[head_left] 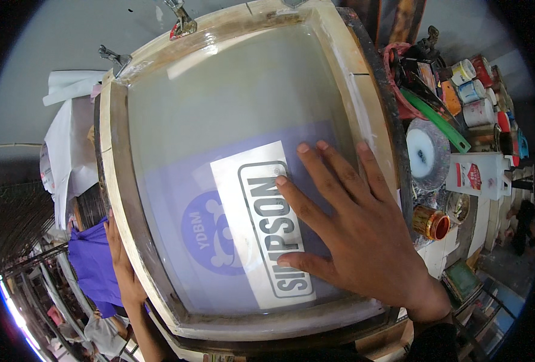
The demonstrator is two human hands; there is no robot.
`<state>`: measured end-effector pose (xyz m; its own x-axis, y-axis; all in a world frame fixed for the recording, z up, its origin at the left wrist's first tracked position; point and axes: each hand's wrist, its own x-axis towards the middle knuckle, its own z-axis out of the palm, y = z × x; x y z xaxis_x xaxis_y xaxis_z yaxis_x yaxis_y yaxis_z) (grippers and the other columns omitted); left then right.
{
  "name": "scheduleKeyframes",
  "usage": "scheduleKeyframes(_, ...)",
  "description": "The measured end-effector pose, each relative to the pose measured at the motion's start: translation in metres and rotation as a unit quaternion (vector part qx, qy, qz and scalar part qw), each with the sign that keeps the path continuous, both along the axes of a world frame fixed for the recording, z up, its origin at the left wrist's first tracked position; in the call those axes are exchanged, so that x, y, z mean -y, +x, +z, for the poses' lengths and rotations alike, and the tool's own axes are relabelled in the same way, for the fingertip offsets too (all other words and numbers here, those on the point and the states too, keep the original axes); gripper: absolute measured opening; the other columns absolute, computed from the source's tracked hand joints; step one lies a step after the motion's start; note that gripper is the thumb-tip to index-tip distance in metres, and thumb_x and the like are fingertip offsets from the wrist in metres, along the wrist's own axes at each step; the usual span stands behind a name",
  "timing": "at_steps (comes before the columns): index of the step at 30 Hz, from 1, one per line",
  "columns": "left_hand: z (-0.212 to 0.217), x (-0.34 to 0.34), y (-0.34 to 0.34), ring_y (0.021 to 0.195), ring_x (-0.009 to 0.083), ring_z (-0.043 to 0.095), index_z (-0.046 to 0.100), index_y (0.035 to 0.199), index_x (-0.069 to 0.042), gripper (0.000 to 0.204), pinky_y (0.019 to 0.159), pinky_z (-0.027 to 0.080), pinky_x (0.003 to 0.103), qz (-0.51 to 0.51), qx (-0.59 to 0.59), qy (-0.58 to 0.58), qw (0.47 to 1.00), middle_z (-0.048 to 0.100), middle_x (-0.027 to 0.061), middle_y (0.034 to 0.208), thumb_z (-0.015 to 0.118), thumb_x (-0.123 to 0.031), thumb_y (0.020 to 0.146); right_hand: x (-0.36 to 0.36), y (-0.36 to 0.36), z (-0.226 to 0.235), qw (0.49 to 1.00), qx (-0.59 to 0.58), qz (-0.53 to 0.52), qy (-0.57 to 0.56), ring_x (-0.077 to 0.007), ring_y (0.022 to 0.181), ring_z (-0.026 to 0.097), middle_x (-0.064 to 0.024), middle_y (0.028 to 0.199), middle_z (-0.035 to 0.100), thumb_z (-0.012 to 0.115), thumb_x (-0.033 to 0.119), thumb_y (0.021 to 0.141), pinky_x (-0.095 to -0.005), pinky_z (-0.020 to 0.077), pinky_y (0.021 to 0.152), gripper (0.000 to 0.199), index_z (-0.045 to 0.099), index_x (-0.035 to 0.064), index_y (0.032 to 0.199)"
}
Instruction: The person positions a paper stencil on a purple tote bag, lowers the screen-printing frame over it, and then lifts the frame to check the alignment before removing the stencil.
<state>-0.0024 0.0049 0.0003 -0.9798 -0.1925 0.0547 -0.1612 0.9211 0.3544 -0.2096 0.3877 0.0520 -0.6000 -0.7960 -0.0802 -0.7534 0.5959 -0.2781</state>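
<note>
White paper (261, 229) printed with dark block lettering inside a rounded border lies slightly askew on the pale mesh (231, 102), toward the lower part of the wooden frame (359, 90). My right hand (358, 235) is spread over it, fingers apart: thumb and index fingertip are over the sheet, while my other fingertips reach past its right edge above the mesh. My left hand (125, 271) is at the frame's outer left side, fingers pointing up along the rail; I can't tell whether they grip the wood or only rest against it. Purple shows through the mesh, with a round emblem (204, 235) partly covered by the paper. Bunched purple cloth (92, 265) hangs just beside my left hand. Two metal clamps stand at the frame's far edge. Off to the right are a white jug (475, 175), an orange-brown jar (430, 223) and a green-handled tool (436, 117).
</note>
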Motion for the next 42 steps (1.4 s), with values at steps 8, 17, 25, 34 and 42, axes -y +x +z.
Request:
scheduleKeyframes(8, -0.002, 0.003, 0.004, 0.158, 0.0454, 0.028, 0.05, 0.155, 0.0, 0.075, 0.13, 0.01, 0.062, 0.018, 0.007, 0.003, 1.0, 0.039, 0.0261, 0.166, 0.056, -0.047, 0.097, 0.001, -0.003, -0.009, 1.0, -0.014, 0.015, 0.022, -0.0406, 0.149, 0.041, -0.0212, 0.156, 0.048, 0.035, 0.076, 0.102, -0.0659, 0.0191, 0.126, 0.082, 0.057, 0.0122, 0.149)
scheduleKeyframes(17, -0.001, 0.001, 0.005, 0.158, 0.0466, 0.027, 0.048, 0.156, 0.002, 0.075, 0.13, 0.01, 0.06, 0.035, 0.011, 0.02, 0.999, 0.037, 0.0282, 0.166, 0.056, -0.045, 0.098, 0.002, -0.005, -0.009, 1.0, 0.002, 0.015, 0.016, -0.0411, 0.148, 0.043, -0.0214, 0.156, 0.049, 0.036, 0.074, 0.103, -0.0663, 0.0193, 0.125, 0.08, 0.059, 0.0118, 0.147)
scheduleKeyframes(25, -0.003, 0.003, 0.009, 0.159, 0.0469, 0.025, 0.048, 0.156, 0.002, 0.078, 0.13, 0.012, 0.059, 0.049, 0.011, 0.027, 0.998, 0.037, 0.0278, 0.167, 0.059, -0.047, 0.096, 0.003, -0.006, -0.008, 0.999, 0.007, 0.023, 0.024, -0.0415, 0.148, 0.043, -0.0216, 0.157, 0.048, 0.04, 0.071, 0.103, -0.0674, 0.0206, 0.124, 0.077, 0.059, 0.0118, 0.147)
scheduleKeyframes(34, -0.004, 0.002, 0.011, 0.16, 0.0471, 0.023, 0.05, 0.156, -0.001, 0.076, 0.129, 0.014, 0.058, 0.051, 0.006, 0.039, 0.998, 0.036, 0.028, 0.167, 0.061, -0.045, 0.095, 0.003, -0.006, -0.01, 0.999, 0.006, 0.025, 0.034, -0.0417, 0.148, 0.041, -0.0215, 0.158, 0.047, 0.039, 0.072, 0.103, -0.0671, 0.0264, 0.121, 0.076, 0.059, 0.013, 0.146)
scheduleKeyframes(42, -0.006, 0.002, 0.014, 0.16, 0.0474, 0.021, 0.05, 0.155, 0.0, 0.077, 0.129, 0.014, 0.058, 0.072, 0.003, 0.051, 0.996, 0.034, 0.0297, 0.168, 0.06, -0.047, 0.096, 0.003, -0.008, -0.009, 0.999, 0.01, 0.032, 0.043, -0.0427, 0.148, 0.04, -0.0217, 0.161, 0.044, 0.035, 0.073, 0.103, -0.0675, 0.0274, 0.119, 0.078, 0.058, 0.0122, 0.147)
